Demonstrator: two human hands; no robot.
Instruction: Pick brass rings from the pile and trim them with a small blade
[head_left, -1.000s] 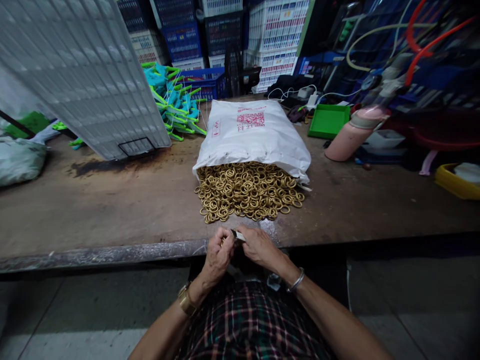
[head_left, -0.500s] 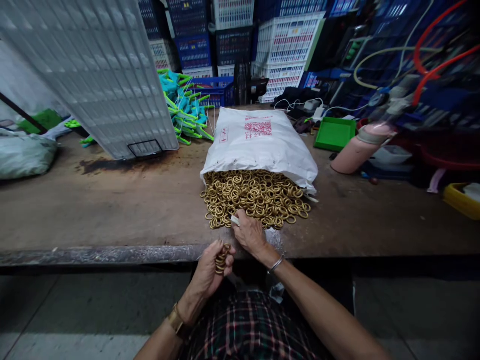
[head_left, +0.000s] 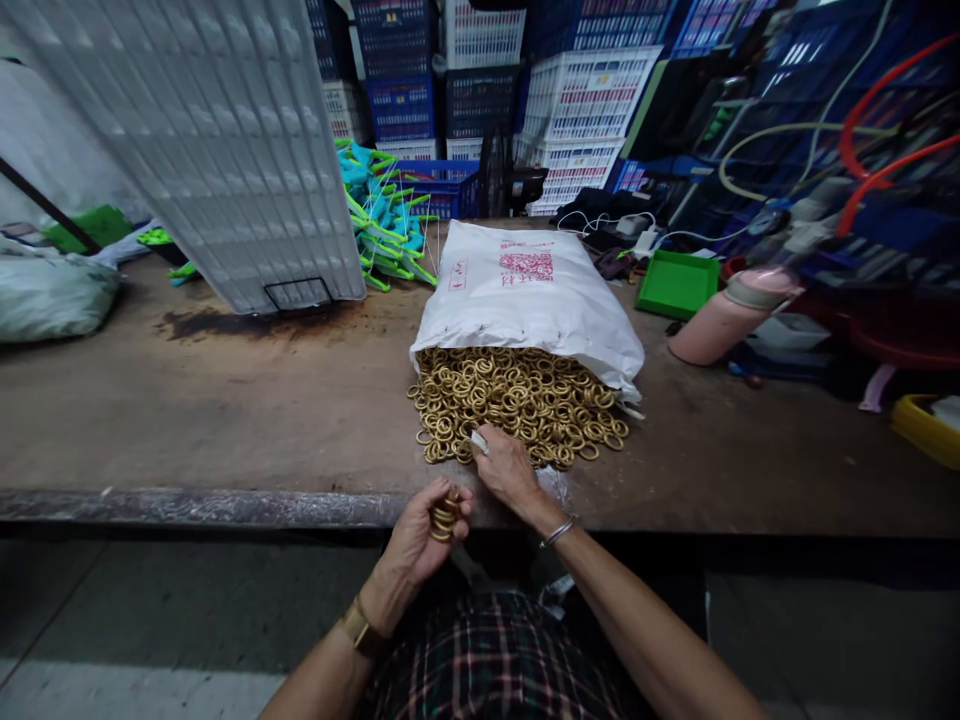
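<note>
My left hand point(head_left: 427, 530), over the front edge of the table, is closed around a small stack of gold-coloured rings point(head_left: 445, 515). Just right of it, my right hand point(head_left: 510, 468) reaches the near edge of a heap of the same rings point(head_left: 517, 395). Its fingers are curled down at the heap, and a white wrap point(head_left: 479, 442) shows on one finger. What the fingertips pinch, if anything, is hidden. The heap spills from the mouth of a white sack point(head_left: 525, 290) with red print, which lies on its side.
The brown table point(head_left: 225, 410) holds a leaning ribbed translucent panel point(head_left: 247, 150) and green and turquoise items point(head_left: 386, 220) at left. On the right are a green tray point(head_left: 677, 284), a pink bottle point(head_left: 727, 315) and a red hose point(head_left: 855, 170). Stacked crates point(head_left: 589, 95) stand behind.
The view has shifted slightly. Both hands stay in nearly the same places, with the rings still in my left hand and my right hand still at the heap.
</note>
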